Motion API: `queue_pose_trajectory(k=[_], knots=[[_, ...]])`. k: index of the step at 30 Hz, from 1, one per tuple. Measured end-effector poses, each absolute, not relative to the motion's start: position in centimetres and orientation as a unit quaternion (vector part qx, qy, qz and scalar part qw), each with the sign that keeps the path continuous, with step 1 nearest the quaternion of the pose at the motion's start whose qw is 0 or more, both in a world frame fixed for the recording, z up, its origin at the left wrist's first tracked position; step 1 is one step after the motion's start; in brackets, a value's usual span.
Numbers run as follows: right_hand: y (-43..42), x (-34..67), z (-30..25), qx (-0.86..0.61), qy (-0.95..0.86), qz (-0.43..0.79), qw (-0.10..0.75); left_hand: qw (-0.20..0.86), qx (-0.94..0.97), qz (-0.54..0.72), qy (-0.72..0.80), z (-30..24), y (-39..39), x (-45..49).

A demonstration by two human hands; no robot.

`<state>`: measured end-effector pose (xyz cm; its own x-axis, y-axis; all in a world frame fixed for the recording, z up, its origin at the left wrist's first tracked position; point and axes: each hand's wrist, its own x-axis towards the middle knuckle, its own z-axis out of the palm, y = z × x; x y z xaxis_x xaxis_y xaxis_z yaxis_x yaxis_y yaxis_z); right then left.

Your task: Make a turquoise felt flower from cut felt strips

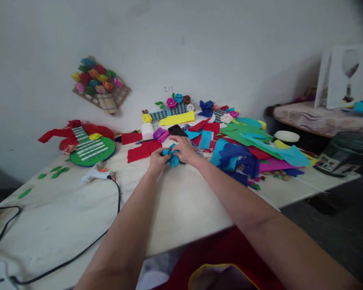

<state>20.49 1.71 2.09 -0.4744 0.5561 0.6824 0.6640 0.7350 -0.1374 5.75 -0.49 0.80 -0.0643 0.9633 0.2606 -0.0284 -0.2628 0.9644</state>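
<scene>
A blue crepe-paper flower (173,161) with crumpled petals is between my two hands, just above the table. The fingers of my left hand (158,162) pinch it from the left side. From the right, my right hand (185,150) closes its fingertips on the flower's upper edge; part of the flower is hidden behind those fingers. Red paper pieces (142,152) lie just left of and behind my hands. A black phone-like object (177,130) rests behind my right hand, beside a crumpled purple paper (161,134).
A white glue gun (97,173) lies at left, its black cord (120,193) running toward the front edge. Behind it stands a green guitar-shaped craft (92,152). Coloured paper (245,133) is heaped at right, near a glass jar (341,155). Green paper leaves (59,172) lie far left.
</scene>
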Motion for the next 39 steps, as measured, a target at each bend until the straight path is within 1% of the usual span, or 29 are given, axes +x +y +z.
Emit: queue_pose_trajectory(k=[7, 10, 13, 16, 18, 23, 25, 29, 32, 36, 39], knots=[[1.4, 20.4, 3.0, -0.273, -0.895, -0.149, 0.32, 0.475, 0.488, 0.6, 0.419, 0.4, -0.1, 5.4], [1.2, 20.4, 3.1, -0.25, -0.904, -0.157, 0.307, 0.483, 0.481, 0.605, 0.411, 0.2, 0.0, 5.4], [1.1, 20.3, 2.8, -0.274, -0.896, -0.144, 0.319, 0.478, 0.498, 0.6, 0.404, 0.2, 0.0, 5.3], [1.2, 20.5, 2.4, -0.316, -0.88, -0.079, 0.344, 0.467, 0.517, 0.59, 0.409, 0.3, -0.2, 5.2], [1.6, 20.7, 2.4, -0.33, -0.866, 0.002, 0.375, 0.459, 0.526, 0.585, 0.413, 0.5, -0.4, 5.2], [2.7, 21.0, 2.7, -0.353, -0.755, 0.216, 0.508, 0.449, 0.554, 0.558, 0.423, 0.7, -0.7, 5.2], [2.8, 21.0, 2.8, -0.392, -0.711, 0.283, 0.51, 0.446, 0.568, 0.545, 0.426, 0.7, -0.7, 5.1], [2.3, 21.1, 2.9, -0.419, -0.68, 0.407, 0.443, 0.44, 0.592, 0.53, 0.418, 0.8, -0.9, 5.1], [2.0, 21.3, 2.8, -0.411, -0.691, 0.429, 0.413, 0.441, 0.608, 0.515, 0.413, 0.9, -1.1, 5.2], [2.3, 21.4, 2.5, -0.432, -0.702, 0.388, 0.413, 0.442, 0.626, 0.494, 0.412, 1.0, -1.2, 5.4], [2.5, 21.4, 2.4, -0.431, -0.711, 0.375, 0.41, 0.423, 0.65, 0.476, 0.416, 1.0, -1.1, 5.4]])
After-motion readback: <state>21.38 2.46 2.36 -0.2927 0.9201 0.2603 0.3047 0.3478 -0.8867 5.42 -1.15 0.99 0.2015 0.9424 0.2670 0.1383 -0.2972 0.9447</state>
